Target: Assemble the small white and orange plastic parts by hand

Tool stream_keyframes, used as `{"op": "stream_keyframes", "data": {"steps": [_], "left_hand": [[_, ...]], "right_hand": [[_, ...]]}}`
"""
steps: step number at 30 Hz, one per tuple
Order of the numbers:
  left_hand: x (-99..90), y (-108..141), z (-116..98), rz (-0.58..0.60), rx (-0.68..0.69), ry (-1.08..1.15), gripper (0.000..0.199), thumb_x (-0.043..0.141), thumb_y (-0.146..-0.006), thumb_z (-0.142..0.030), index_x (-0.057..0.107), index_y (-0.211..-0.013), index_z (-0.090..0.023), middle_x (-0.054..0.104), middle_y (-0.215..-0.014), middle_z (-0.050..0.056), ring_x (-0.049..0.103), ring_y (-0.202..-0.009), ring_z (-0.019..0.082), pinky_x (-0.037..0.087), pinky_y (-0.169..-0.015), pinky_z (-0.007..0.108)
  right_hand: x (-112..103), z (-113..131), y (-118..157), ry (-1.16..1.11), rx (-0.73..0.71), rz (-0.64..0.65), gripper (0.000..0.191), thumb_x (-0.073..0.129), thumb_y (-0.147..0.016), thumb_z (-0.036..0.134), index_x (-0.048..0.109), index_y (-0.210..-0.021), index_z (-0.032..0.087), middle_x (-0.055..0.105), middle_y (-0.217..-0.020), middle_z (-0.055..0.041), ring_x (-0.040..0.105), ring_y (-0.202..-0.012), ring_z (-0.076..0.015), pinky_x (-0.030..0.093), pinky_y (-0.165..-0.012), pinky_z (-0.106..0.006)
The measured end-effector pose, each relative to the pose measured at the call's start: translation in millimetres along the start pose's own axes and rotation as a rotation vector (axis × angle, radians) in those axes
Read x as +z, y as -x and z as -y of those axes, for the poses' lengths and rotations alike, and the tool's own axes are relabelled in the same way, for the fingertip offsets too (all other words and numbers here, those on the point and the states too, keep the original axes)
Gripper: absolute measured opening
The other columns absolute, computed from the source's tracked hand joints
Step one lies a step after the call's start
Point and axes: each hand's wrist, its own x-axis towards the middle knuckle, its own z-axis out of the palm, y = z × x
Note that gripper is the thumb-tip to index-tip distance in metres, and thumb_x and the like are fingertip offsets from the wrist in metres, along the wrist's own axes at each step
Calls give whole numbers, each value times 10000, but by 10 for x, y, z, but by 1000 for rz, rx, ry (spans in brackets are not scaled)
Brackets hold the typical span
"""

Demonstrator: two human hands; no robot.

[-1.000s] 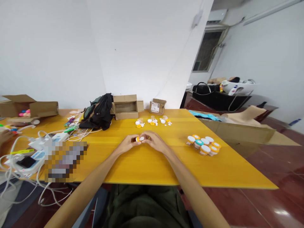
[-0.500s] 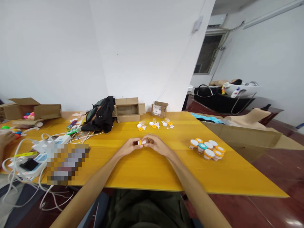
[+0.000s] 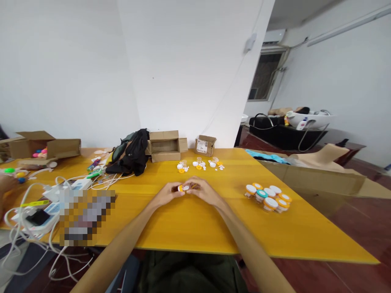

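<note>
Over the middle of the table, my left hand is closed on an orange-and-white jar lid. The fingers of my right hand curl in from the other side and pinch a small white part against it. Fingers cover much of both pieces, so how they fit together is hidden. Beyond my hands lie small groups of white parts, an orange ring and clear cups. To the right stand several clear jars with white, orange and teal lids.
A small carton, an open cardboard box and a black bag line the wall. On the left are a power strip, tangled white cables and a blurred-out flat object. Another person's hand is at the far left edge.
The camera view has tilted slightly, so everything sits a little lower. My hands still hold the lid and white part together, with the lid's orange rim turned more into view.
</note>
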Motion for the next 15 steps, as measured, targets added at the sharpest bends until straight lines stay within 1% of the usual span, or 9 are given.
{"op": "stream_keyframes", "data": {"steps": [3, 8, 11, 15], "left_hand": [[-1, 11, 2, -3, 6, -13, 373, 693, -742, -479, 705, -884, -135, 624, -775, 13, 516, -735, 158, 413, -729, 266], [0, 11, 21, 4, 12, -33, 393, 681, -761, -491, 706, -926, -136, 650, -831, 29, 540, -795, 182, 425, -770, 282], [2, 8, 30, 16, 28, -45, 388, 671, -770, -498, 695, -911, -138, 643, -830, 28, 535, -799, 182, 421, -768, 283], [-3, 13, 65, 18, 32, -71, 362, 658, -785, -489, 684, -870, -139, 621, -783, 15, 522, -753, 165, 416, -739, 274]], "right_hand": [[0, -20, 0, 26, 9, -3, 165, 648, -778, 207, 718, -928, 204, 672, -923, -49, 637, -877, -202, 503, -811, -327], [14, -24, -5, 94, 28, -15, 189, 663, -802, 314, 733, -940, 206, 703, -910, -52, 635, -831, -200, 502, -752, -302], [36, -1, -6, 134, 49, -31, 207, 627, -831, 369, 734, -886, 200, 712, -848, -40, 628, -757, -190, 482, -705, -290], [55, 39, -1, 230, 84, -12, 278, 547, -879, 402, 724, -829, 194, 720, -773, -30, 610, -681, -179, 445, -659, -277]]}}
